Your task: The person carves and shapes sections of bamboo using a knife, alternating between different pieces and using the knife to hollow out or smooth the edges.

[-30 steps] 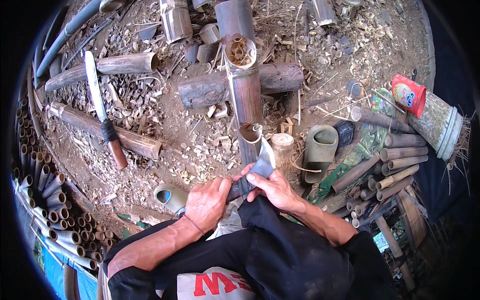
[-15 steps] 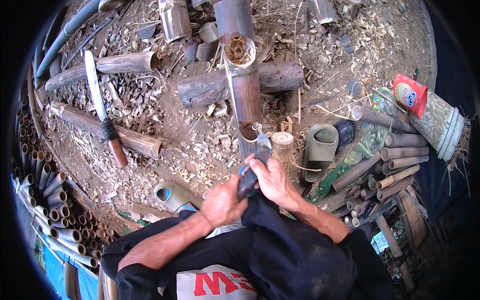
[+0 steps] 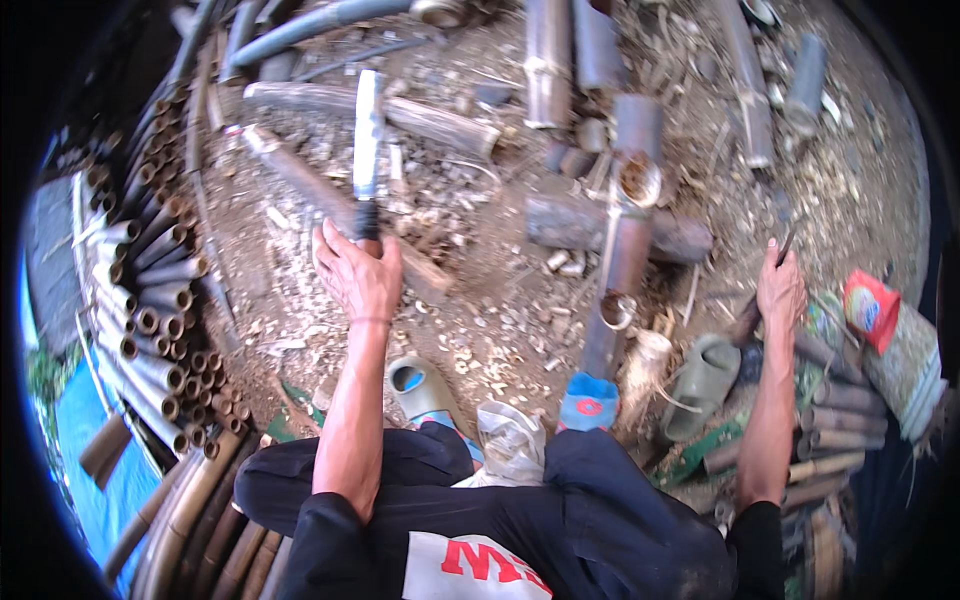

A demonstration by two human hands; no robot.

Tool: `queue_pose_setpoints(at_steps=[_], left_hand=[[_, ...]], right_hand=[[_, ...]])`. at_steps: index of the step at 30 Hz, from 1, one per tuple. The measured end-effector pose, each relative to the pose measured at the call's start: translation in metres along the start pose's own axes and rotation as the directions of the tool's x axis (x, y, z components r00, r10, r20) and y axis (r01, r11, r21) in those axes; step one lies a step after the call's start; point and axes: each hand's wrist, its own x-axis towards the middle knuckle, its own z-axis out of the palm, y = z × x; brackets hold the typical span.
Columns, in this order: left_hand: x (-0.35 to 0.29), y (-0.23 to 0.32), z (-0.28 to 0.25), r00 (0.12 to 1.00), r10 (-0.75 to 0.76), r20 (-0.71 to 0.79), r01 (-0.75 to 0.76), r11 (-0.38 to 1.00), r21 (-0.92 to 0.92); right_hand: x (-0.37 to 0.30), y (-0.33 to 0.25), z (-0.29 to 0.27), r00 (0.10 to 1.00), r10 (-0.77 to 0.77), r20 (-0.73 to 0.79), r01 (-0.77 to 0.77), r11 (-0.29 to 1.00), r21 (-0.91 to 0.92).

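The long knife (image 3: pixel 367 135) lies at upper left of centre, blade pointing up the frame, seemingly across two bamboo lengths (image 3: pixel 435 122) (image 3: pixel 300 175). The left hand (image 3: pixel 360 275) is at its handle, fingers (image 3: pixel 328 245) spread, thumb to the right; whether the palm bears on it I cannot tell. With so loose a hold, the handle could roll on the rounded bamboo and swing the blade sideways; fingers straying past the black binding (image 3: pixel 367 216) could meet the edge. At right of centre the right hand (image 3: pixel 780 292) is closed around a thin dark tool (image 3: pixel 787 243), blurred; if it is sharp, drawing it inward carelessly could nick the forearm or leg. Below centre, the blue sock (image 3: pixel 588 402) has no slipper over it, so a dropped blade could cut through. The loose chips (image 3: pixel 500 345) around could make footing slip.
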Motion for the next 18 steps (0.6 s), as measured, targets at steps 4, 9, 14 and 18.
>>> queue_pose_setpoints(at_steps=[4,9,14,18], left_hand=[[0.014,-0.024,-0.011,0.715,-0.362,0.598,0.321,0.93,0.179],[0.01,0.045,-0.003,0.59,-0.172,0.789,0.404,0.909,-0.104],[0.043,0.063,0.017,0.392,-0.049,0.919,0.487,0.859,-0.161],[0.04,0.082,0.03,0.432,-0.052,0.9,0.461,0.871,-0.171]], right_hand=[[0.042,0.001,0.041,0.998,0.009,0.057,0.001,0.983,-0.182],[0.01,0.014,0.058,0.996,-0.087,0.025,0.088,0.995,-0.053],[-0.06,0.045,0.049,0.988,-0.143,-0.051,0.149,0.98,0.132],[-0.106,0.09,0.058,0.986,-0.155,-0.059,0.166,0.94,0.298]])
